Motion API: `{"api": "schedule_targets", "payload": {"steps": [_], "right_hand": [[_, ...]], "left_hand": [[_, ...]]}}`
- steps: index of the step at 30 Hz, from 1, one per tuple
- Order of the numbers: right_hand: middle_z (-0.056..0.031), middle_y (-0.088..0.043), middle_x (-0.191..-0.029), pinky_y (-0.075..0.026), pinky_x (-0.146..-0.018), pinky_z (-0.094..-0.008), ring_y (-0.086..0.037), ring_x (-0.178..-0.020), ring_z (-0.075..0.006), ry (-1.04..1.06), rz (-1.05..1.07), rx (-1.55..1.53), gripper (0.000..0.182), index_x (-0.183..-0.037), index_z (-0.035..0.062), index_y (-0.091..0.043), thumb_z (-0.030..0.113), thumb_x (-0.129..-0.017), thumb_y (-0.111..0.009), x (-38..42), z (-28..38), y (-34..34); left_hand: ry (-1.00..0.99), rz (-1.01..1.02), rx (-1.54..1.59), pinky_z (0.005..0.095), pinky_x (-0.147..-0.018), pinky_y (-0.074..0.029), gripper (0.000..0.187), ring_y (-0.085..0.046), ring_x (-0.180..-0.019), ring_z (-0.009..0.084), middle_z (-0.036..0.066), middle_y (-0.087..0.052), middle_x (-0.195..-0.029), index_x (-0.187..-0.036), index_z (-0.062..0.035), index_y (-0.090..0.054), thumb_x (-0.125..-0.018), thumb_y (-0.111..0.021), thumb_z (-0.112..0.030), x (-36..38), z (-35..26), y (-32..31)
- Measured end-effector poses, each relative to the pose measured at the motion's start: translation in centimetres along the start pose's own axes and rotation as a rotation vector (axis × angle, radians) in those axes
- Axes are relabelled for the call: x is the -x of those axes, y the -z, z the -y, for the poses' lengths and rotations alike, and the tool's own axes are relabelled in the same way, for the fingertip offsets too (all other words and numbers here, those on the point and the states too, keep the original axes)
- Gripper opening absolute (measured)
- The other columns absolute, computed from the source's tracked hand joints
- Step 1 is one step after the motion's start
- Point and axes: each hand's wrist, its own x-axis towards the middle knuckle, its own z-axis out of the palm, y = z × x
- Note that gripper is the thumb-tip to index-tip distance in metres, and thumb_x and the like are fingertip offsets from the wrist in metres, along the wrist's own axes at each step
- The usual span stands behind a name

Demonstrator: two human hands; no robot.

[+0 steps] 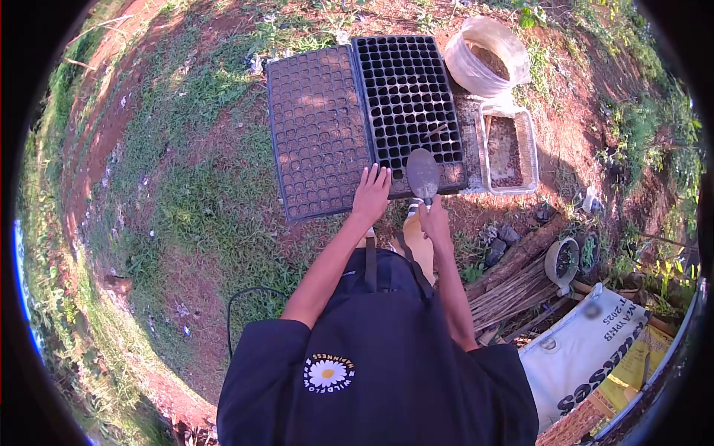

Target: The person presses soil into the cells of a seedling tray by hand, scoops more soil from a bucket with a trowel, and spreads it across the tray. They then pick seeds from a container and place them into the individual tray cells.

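At blk tray (401, 83): R hand (435, 221) grips trowel (423, 175), part hidden; L hand (371, 195) open, covers near corner.

Site outdoors, in daylight. I stand on ground of patchy green grass (201, 215) and bare reddish-brown soil (573, 152), part shaded, part brightly sunlit. Leafy green plants (643, 126) line the far right. Nearer on my right I record a thick brown wooden log (520, 251), long pale-brown sticks (509, 297) lying alongside it, and a white printed sheet (587, 346) beside crumpled yellow sheeting (636, 364).
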Motion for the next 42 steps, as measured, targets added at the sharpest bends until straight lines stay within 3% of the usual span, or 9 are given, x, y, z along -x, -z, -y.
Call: {"api": "schedule_targets", "payload": {"steps": [6,8,14,30,36,38,39,42], "right_hand": [[-0.0246,-0.061,-0.064,-0.05,-0.039,-0.044,-0.062,-0.045,-0.0341,0.003,-0.007,-0.011,0.034,-0.109,-0.0011,-0.037,0.027,-0.097,-0.053,0.1,0.3,0.2],[-0.021,-0.06,-0.061,-0.047,-0.035,-0.0388,-0.062,-0.044,-0.0284,-0.017,0.008,-0.08,0.03,-0.104,-0.0016,-0.04,0.023,-0.095,-0.055,-0.2,0.3,0.6],[-0.0221,-0.06,-0.061,-0.048,-0.037,-0.042,-0.062,-0.045,-0.03,0.033,-0.016,-0.04,0.031,-0.103,-0.0009,-0.039,0.024,-0.095,-0.056,-0.7,0.4,0.1],[-0.0224,-0.061,-0.062,-0.048,-0.035,-0.0408,-0.063,-0.045,-0.0303,0.076,0.025,0.007,0.03,-0.105,0.0001,-0.039,0.023,-0.096,-0.056,-0.9,0.5,-1.2],[-0.0169,-0.06,-0.063,-0.045,-0.035,-0.0371,-0.061,-0.045,-0.0235,0.057,-0.093,-0.176,0.029,-0.103,0.0021,-0.044,0.025,-0.094,-0.058,-0.3,0.2,-0.2],[-0.014,-0.06,-0.064,-0.046,-0.038,-0.0354,-0.06,-0.045,-0.0201,-0.008,-0.068,-0.181,0.028,-0.104,0.002,-0.049,0.026,-0.093,-0.06,0.2,-0.3,0.8],[-0.0154,-0.063,-0.069,-0.049,-0.046,-0.0378,-0.062,-0.048,-0.0216,0.027,-0.077,-0.178,0.032,-0.106,0.0014,-0.053,0.029,-0.092,-0.061,0.7,-0.3,1.3],[-0.018,-0.066,-0.074,-0.051,-0.054,-0.0414,-0.064,-0.051,-0.0248,-0.054,-0.091,-0.067,0.035,-0.111,0.002,-0.055,0.03,-0.091,-0.062,1.7,-0.3,2.3]], "left_hand": [[0.006,0.003,0.018,0.0492,-0.122,-0.02,0.085,-0.028,-0.145,0.0374,0.018,-0.037,-0.152,-0.149,0.0017,-0.032,-0.081,-0.075,-0.025,0.1,-0.1,0.0],[-0.001,-0.01,0.014,0.049,-0.121,-0.021,0.085,-0.028,-0.145,0.0377,0.018,-0.037,-0.152,-0.149,0.0018,-0.032,-0.081,-0.075,-0.026,0.1,-0.1,-0.1],[-0.004,-0.038,-0.008,0.0482,-0.121,-0.023,0.086,-0.028,-0.145,0.0384,0.018,-0.037,-0.152,-0.149,0.0018,-0.032,-0.08,-0.076,-0.024,-0.1,0.1,-1.0],[-0.012,-0.054,-0.013,0.0479,-0.12,-0.025,0.081,-0.03,-0.144,0.0375,0.017,-0.038,-0.151,-0.149,0.0014,-0.034,-0.08,-0.073,-0.018,-0.1,0.3,-1.4],[-0.011,-0.083,-0.032,0.0481,-0.12,-0.025,0.081,-0.031,-0.144,0.0364,0.017,-0.039,-0.15,-0.148,0.0009,-0.035,-0.079,-0.073,-0.018,-0.1,0.5,-1.9],[-0.014,-0.091,-0.003,0.0484,-0.12,-0.025,0.081,-0.032,-0.144,0.0363,0.017,-0.04,-0.15,-0.148,0.0006,-0.036,-0.079,-0.072,-0.018,-0.1,0.5,-1.9],[-0.015,-0.093,-0.003,0.0484,-0.12,-0.025,0.081,-0.032,-0.144,0.0363,0.017,-0.04,-0.15,-0.148,0.0006,-0.036,-0.079,-0.072,-0.018,-0.1,0.6,-1.9],[-0.02,-0.11,0.024,0.0486,-0.12,-0.025,0.08,-0.032,-0.144,0.0359,0.017,-0.04,-0.149,-0.148,-0.0002,-0.036,-0.079,-0.072,-0.018,0.1,0.8,-1.4]]}}
